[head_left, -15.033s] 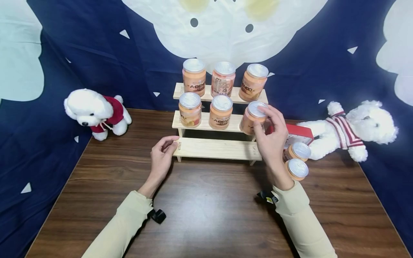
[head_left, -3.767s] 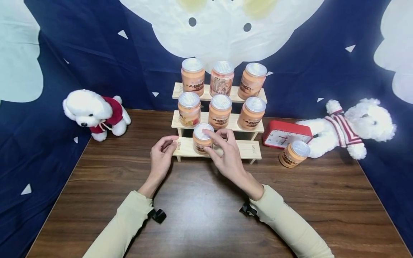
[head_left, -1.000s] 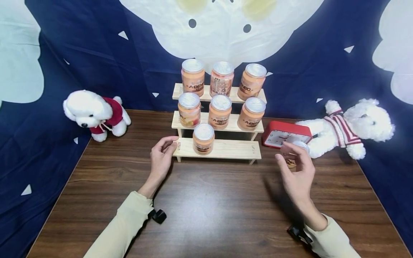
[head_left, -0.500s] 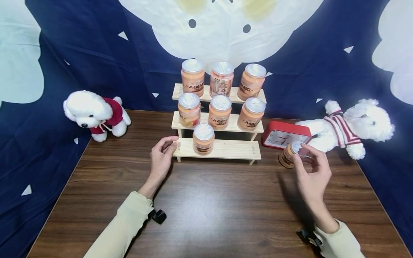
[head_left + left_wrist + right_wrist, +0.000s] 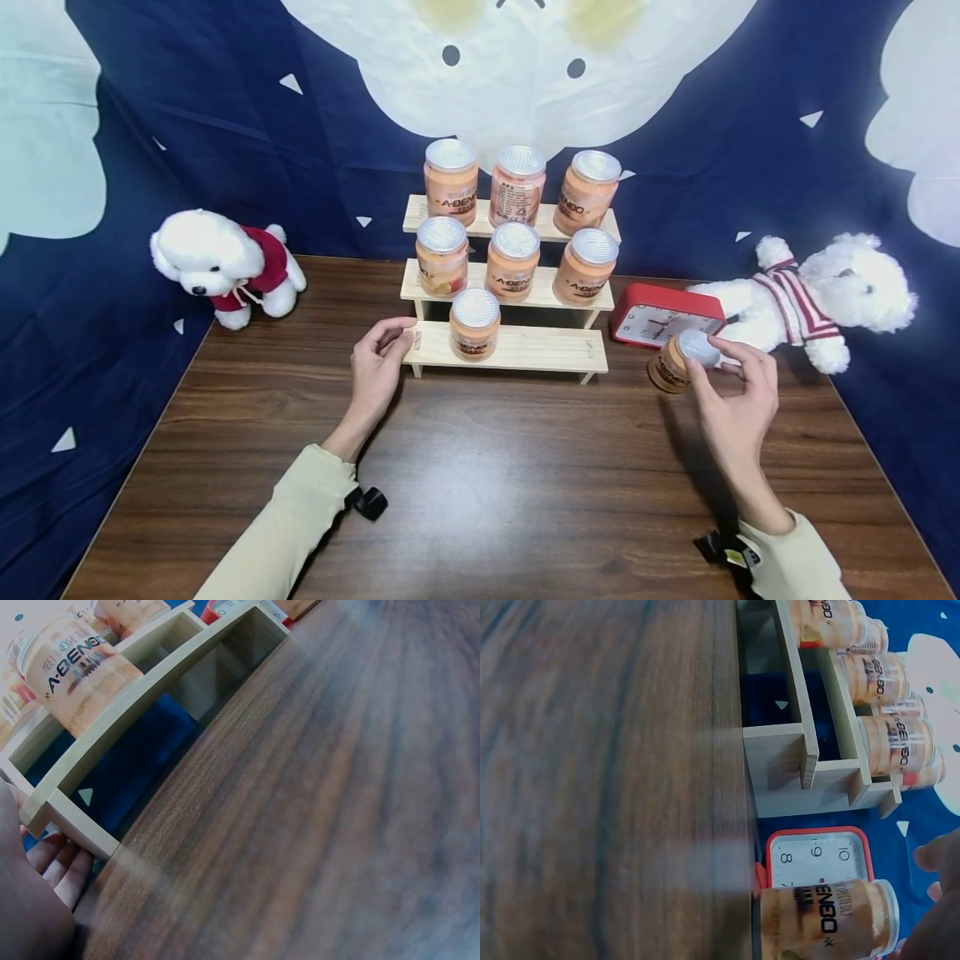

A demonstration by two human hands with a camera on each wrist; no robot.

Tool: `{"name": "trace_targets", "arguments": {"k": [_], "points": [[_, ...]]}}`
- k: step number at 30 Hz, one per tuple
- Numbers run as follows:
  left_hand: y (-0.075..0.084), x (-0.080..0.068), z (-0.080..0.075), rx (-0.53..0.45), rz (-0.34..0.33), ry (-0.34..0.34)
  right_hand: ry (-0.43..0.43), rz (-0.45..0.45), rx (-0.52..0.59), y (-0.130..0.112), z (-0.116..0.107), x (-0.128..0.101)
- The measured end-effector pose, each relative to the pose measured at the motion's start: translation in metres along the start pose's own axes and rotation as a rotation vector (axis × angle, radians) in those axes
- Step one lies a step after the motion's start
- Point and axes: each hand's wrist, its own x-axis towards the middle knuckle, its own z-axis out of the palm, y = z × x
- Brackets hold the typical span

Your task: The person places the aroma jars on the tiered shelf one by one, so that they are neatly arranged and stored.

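An orange jar with a silver lid [image 5: 672, 369] [image 5: 829, 919] stands on the wooden table just in front of the red clock. My right hand [image 5: 716, 360] grips it round the lid, thumb on the near side and fingers on the far side. A three-step wooden rack [image 5: 525, 348] [image 5: 150, 712] carries three such jars on its top step, three on the middle step, and one jar [image 5: 474, 323] [image 5: 79, 667] on the bottom step. My left hand [image 5: 390, 337] rests on the table with relaxed fingers [image 5: 64, 866] touching the rack's left end.
A red alarm clock [image 5: 660, 315] [image 5: 814, 859] lies right of the rack. Behind it sprawls a white plush bear [image 5: 825, 292]. A white plush dog in red [image 5: 225, 262] sits at the table's far left corner. Blue cloth hangs behind and beside the table [image 5: 487, 483].
My right hand let go of the jar on the bottom step, swung right to the lone jar by the clock, and closed its fingers round the lid. The left hand stayed put.
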Motion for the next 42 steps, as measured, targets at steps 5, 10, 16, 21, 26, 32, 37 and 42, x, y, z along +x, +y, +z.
{"name": "trace_targets", "arguments": {"k": [5, 10, 16, 21, 26, 32, 37, 42], "points": [[0.000, 0.000, -0.001, 0.004, -0.004, 0.001, -0.028, 0.035, -0.041, 0.023, -0.001, 0.001], [0.000, 0.000, -0.001, 0.015, -0.014, 0.001, -0.054, 0.071, -0.063, 0.028, -0.003, 0.000], [0.000, 0.001, 0.000, 0.010, -0.007, -0.003, -0.094, 0.094, -0.090, 0.032, -0.002, 0.000], [0.001, 0.001, 0.001, 0.019, -0.015, 0.000, -0.103, 0.093, -0.116, 0.035, -0.002, 0.001], [0.000, 0.000, 0.000, 0.018, -0.016, 0.004, -0.108, 0.109, -0.142, 0.038, -0.001, 0.001], [0.000, 0.001, 0.000, 0.019, -0.014, 0.002, -0.098, 0.117, -0.138, 0.041, 0.000, 0.002], [0.001, 0.000, 0.000, 0.016, -0.015, 0.003, -0.082, 0.121, -0.124, 0.041, 0.000, 0.003], [0.001, 0.000, 0.000, 0.014, -0.009, 0.002, -0.066, 0.126, -0.102, 0.040, -0.001, 0.002]]}}
